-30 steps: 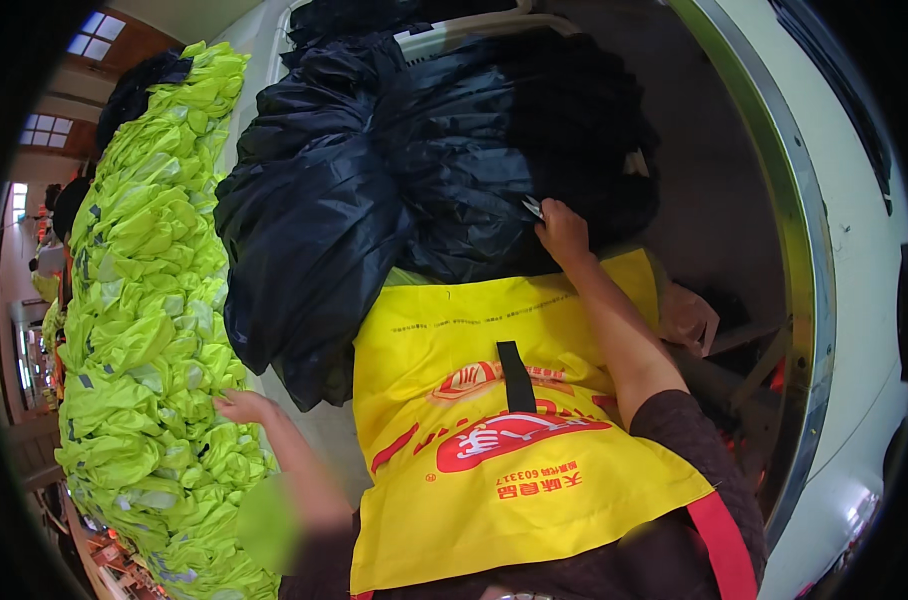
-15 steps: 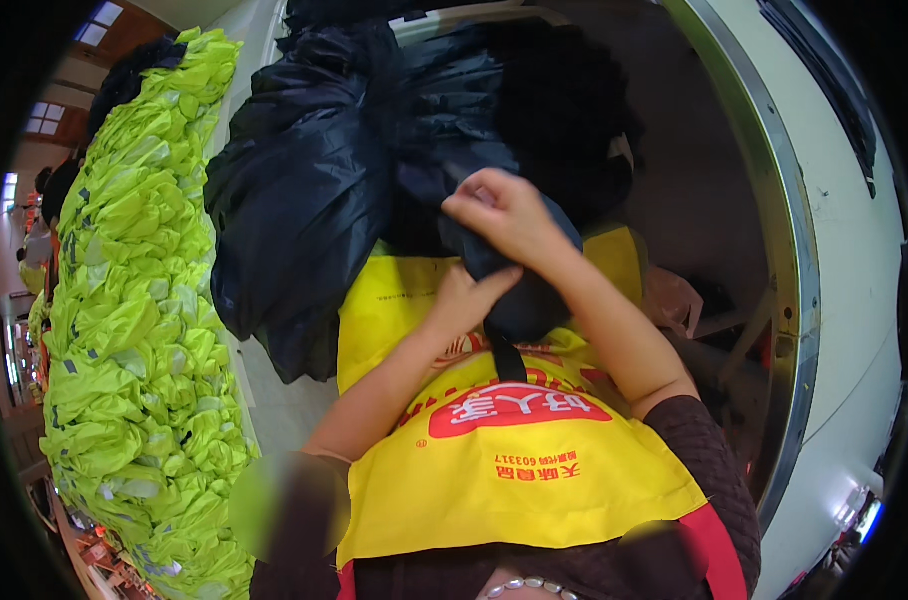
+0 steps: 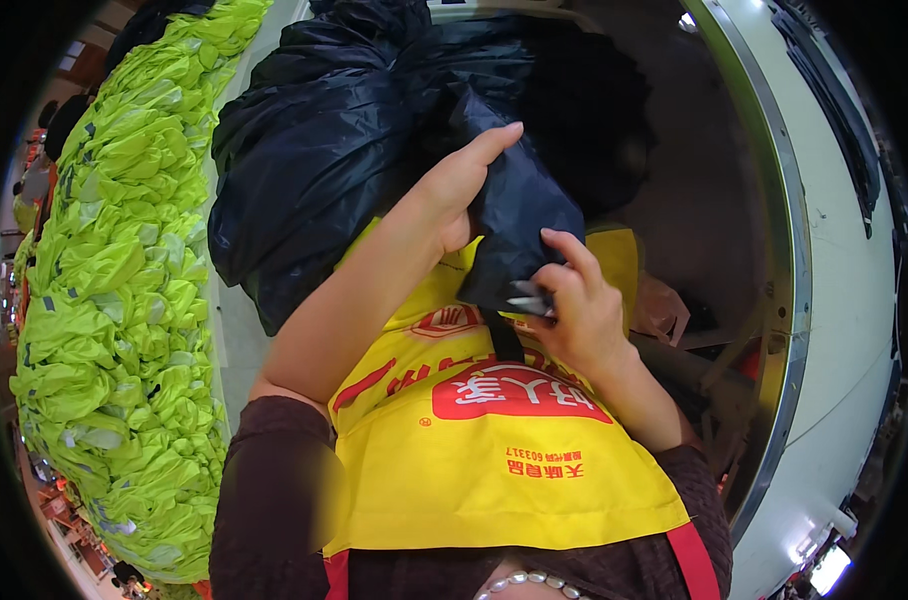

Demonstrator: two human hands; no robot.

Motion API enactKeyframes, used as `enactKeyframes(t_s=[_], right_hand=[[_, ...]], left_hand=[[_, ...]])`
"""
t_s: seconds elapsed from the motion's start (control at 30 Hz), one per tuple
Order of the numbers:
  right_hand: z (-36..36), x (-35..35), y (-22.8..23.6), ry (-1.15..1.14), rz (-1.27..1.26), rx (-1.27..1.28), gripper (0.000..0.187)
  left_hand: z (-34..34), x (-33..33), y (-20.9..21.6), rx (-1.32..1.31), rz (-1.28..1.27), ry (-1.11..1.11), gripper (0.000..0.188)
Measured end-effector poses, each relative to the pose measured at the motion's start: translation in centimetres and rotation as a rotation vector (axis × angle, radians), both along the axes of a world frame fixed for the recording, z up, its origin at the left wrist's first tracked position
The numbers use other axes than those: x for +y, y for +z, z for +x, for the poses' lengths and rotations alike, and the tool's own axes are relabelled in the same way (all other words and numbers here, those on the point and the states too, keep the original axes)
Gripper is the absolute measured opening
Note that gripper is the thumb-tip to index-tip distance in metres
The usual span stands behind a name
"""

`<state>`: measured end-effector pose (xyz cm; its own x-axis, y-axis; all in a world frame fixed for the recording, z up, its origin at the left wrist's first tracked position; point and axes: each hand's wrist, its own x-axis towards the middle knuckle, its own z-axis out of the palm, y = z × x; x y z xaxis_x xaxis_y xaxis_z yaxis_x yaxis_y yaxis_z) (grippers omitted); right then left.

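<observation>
A piece of dark navy cloth point(image 3: 532, 195), smooth and slightly shiny, hangs over my lap. My left hand point(image 3: 456, 190) grips its left side, thumb stretched along the upper part and the other fingers mostly hidden. Low on the right, my right hand point(image 3: 584, 305) is closed round what look like small thread snips point(image 3: 527, 298); their silver tips are blurred and lie against the lower part of the cloth. Both forearms cross the yellow apron point(image 3: 534, 480) I wear.
A big heap of dark shiny garments point(image 3: 314, 170) lies just beyond my hands. On the left runs a long pile of bright yellow-green garments point(image 3: 124, 350). To the right, a metal-edged frame point(image 3: 789, 330) borders a pale table point(image 3: 854, 370).
My left hand has moved up and away along the cloth. The right hand has come down and nearer, where silver tips now show. The cloth is stretched out longer.
</observation>
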<state>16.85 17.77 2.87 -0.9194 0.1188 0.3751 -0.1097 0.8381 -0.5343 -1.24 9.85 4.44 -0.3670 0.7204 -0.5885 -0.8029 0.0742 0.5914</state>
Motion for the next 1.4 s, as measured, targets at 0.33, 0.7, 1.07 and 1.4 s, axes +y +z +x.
enactKeyframes(t_s=[0.33, 0.7, 1.07, 1.4], right_hand=[[0.5, 0.2, -1.4, -0.268, -1.273, 0.193, 0.017], [3.9, 1.1, -0.4, -0.088, -0.937, 0.238, 0.054], [0.0, 3.0, 0.3, 0.085, -1.038, -0.091, 0.015], [-1.7, 2.8, -2.6, 0.110, -1.443, -0.111, 0.014]], left_hand=[[3.3, -5.1, -1.8, 0.109, 0.068, -0.160, 0.048], [7.4, -6.6, 0.1, 0.918, 0.179, 0.282, 0.063], [4.1, -8.1, -0.1, 1.027, 0.253, 0.110, 0.006], [2.8, -8.1, -1.4, 0.340, 0.106, 0.014, 0.015]])
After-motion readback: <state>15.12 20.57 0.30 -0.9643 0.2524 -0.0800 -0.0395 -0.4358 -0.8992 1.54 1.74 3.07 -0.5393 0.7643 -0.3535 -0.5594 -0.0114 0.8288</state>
